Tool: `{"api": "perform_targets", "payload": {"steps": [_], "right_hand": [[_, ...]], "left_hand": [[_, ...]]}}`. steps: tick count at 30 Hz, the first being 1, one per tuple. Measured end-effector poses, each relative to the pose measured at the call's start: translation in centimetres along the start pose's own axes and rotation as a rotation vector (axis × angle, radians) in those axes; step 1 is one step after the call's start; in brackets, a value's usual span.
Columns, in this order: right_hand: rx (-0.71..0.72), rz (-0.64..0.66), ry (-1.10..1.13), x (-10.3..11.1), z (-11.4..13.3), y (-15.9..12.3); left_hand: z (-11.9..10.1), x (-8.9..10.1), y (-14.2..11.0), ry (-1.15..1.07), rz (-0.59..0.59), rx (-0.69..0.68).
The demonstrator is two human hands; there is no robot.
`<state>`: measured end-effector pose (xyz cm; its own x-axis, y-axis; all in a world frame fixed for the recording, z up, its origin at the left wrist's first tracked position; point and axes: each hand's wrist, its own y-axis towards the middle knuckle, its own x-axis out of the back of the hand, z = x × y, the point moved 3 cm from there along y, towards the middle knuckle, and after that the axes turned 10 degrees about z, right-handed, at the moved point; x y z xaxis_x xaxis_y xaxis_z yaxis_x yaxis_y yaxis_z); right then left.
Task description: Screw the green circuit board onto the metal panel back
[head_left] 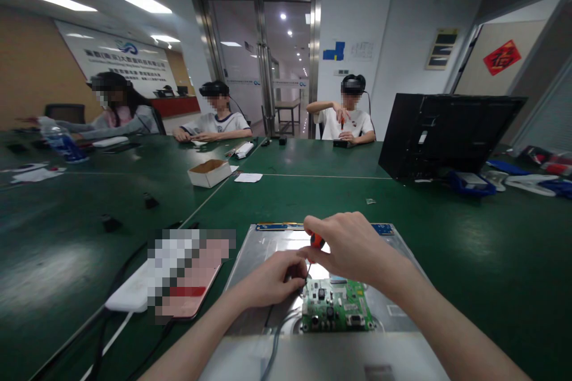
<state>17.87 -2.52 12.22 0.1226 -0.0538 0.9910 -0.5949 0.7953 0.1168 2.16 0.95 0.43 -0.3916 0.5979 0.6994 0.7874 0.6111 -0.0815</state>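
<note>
My right hand (353, 244) grips the red and black handle of a screwdriver (317, 240) from above, its thin shaft slanting down. The shaft reaches the upper left corner of a green circuit board (335, 303). Beside that corner my left hand (277, 277) is closed, its fingertips pinched close to the shaft; whatever they hold is hidden. The board lies on a silvery metal panel (250, 268), which has a narrow blue circuit strip (279, 227) along its far edge. A grey cable (277, 339) runs beside the board on the left.
Left of the panel lie a white device (134, 292) and a pink phone (192, 292), among cables. An open cardboard box (209, 174) sits farther back on the green table (286, 193). A black monitor (447, 137) stands at right. Several people in headsets sit across the table.
</note>
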Motion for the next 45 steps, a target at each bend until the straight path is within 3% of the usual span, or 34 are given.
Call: {"api": "perform_targets", "payload": {"steps": [7, 24, 31, 45], "right_hand": [[0.042, -0.031, 0.024, 0.07, 0.22, -0.10], [-0.021, -0.014, -0.017, -0.41, -0.22, 0.29], [0.029, -0.043, 0.067, -0.31, 0.26, 0.03], [0.007, -0.023, 0.027, -0.32, 0.26, -0.01]], "left_hand": [[0.11, -0.10, -0.01, 0.010, 0.001, -0.009], [-0.46, -0.13, -0.19, 0.208, -0.039, -0.043], [-0.27, -0.24, -0.17, 0.185, -0.039, -0.080], [-0.36, -0.44, -0.22, 0.185, -0.057, -0.089]]}}
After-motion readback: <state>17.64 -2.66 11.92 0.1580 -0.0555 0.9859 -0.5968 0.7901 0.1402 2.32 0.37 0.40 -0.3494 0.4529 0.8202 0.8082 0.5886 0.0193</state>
